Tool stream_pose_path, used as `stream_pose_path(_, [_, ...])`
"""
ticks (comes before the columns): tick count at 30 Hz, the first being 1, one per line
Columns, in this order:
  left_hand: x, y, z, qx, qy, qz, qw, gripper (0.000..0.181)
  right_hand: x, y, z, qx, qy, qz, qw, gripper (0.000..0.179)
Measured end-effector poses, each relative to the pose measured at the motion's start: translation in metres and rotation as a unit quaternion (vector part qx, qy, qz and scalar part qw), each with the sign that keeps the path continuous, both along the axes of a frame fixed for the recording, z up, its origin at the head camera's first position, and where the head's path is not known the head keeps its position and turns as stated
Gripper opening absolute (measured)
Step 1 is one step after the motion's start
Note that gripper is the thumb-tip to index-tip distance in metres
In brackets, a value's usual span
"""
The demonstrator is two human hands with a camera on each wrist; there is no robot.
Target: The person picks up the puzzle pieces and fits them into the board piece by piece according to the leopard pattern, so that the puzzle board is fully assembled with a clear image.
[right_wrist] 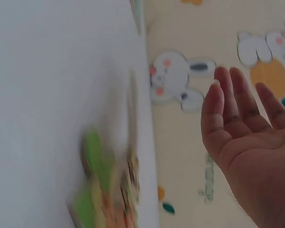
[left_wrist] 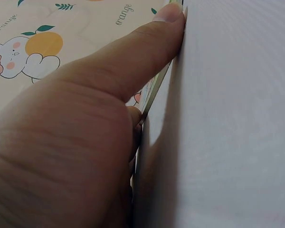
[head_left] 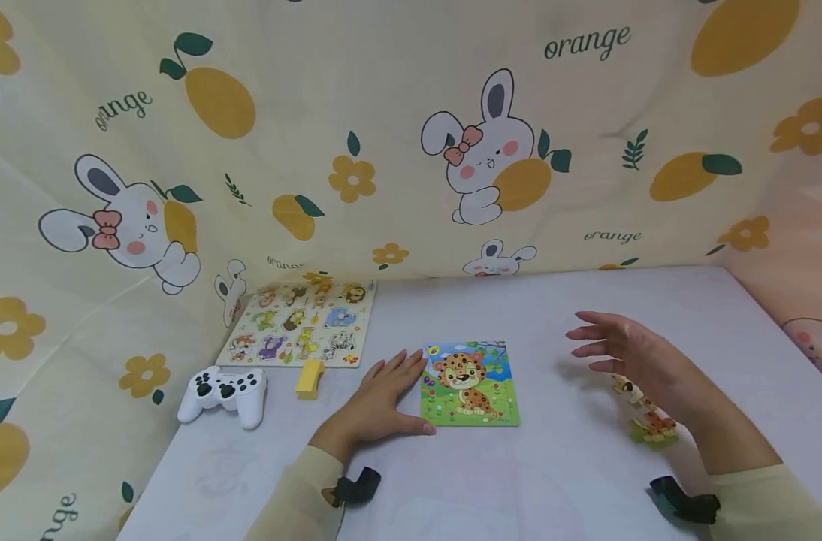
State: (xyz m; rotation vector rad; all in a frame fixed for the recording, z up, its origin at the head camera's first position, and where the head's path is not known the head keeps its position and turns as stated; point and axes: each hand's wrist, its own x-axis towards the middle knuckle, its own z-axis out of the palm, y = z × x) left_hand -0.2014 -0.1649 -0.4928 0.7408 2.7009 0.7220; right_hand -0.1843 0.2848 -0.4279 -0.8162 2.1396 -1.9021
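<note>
A square leopard picture puzzle [head_left: 470,385] lies flat on the white table. My left hand [head_left: 382,402] rests at its left side, fingers extended, with fingertips and thumb by the edge. In the left wrist view, the left thumb [left_wrist: 133,57] lies straight along the board's thin edge [left_wrist: 156,90]. My right hand [head_left: 637,364] is raised off the table to the right, its fingers loosely bent and holding nothing. Below and partly behind it lie loose puzzle pieces [head_left: 657,428], green and spotted; these pieces [right_wrist: 104,194] look blurred in the right wrist view.
At the back left lies an animal peg board [head_left: 296,323], with a yellow arched block [head_left: 309,380] at its front edge. A white game controller [head_left: 223,396] sits near the table's left edge. A printed cloth [head_left: 397,135] hangs behind the table [head_left: 553,481].
</note>
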Motion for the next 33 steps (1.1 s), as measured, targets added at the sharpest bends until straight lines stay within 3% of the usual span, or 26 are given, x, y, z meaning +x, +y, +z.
stream_pose_path(8, [0.0, 0.0, -0.001, -0.005, -0.002, 0.003, 1.0, 0.12, -0.004, 0.045, -0.003, -0.049, 0.01, -0.005, 0.9987, 0.058])
stream_pose_path(16, [0.0, 0.0, -0.002, -0.001, -0.005, -0.001, 1.0, 0.121, -0.008, 0.081, -0.016, -0.004, -0.004, -0.074, 0.9972, 0.053])
stream_pose_path(20, [0.0, 0.0, -0.002, 0.003, -0.002, 0.0, 1.0, 0.12, -0.009, 0.091, -0.031, 0.058, -0.008, -0.114, 0.9917, 0.052])
stream_pose_path(25, [-0.001, 0.001, -0.002, 0.0, 0.0, -0.001, 1.0, 0.12, -0.006, 0.097, -0.044, 0.154, -0.046, -0.158, 0.9743, 0.053])
stream_pose_path(30, [0.0, 0.001, -0.001, -0.003, -0.007, 0.002, 1.0, 0.121, -0.005, 0.091, -0.045, 0.241, -0.066, -0.147, 0.957, 0.068])
stream_pose_path(33, [0.001, 0.001, 0.0, -0.001, -0.009, 0.003, 1.0, 0.121, -0.005, 0.084, -0.045, 0.29, -0.045, -0.131, 0.9471, 0.073])
